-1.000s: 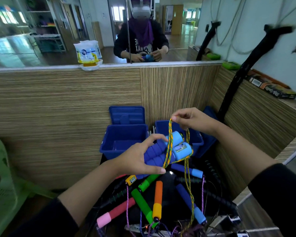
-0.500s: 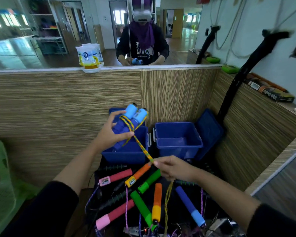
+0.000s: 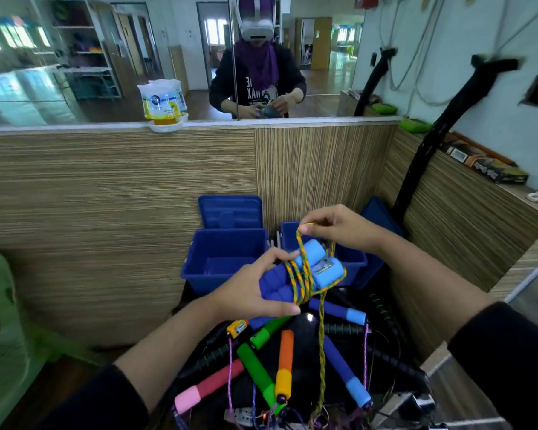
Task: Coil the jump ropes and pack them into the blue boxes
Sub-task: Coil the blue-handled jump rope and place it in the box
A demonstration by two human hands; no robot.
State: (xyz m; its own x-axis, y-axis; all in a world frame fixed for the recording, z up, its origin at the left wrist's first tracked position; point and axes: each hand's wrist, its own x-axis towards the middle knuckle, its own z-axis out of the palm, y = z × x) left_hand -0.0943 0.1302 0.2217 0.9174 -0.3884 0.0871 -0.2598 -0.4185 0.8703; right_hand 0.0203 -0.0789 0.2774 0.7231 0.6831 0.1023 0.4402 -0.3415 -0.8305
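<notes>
Coiling step, mid-wrap. Left hand (image 3: 255, 293) grips the two blue handles (image 3: 295, 276) side by side at frame centre, thumb under, fingers curled over top. Right hand (image 3: 339, 226), just above and right, pinches a loop of the yellow-green rope (image 3: 302, 274), which already has several turns round the handles. A loose tail (image 3: 322, 352) hangs down to the bottom edge over the pile of other jump ropes (image 3: 274, 364). Two open blue boxes behind: left box (image 3: 221, 252) looks empty, right box (image 3: 351, 262) is mostly hidden by the hands. Judgement: next is bringing the loop round the handles again and taking up the tail, then dropping the bundle into a box.
</notes>
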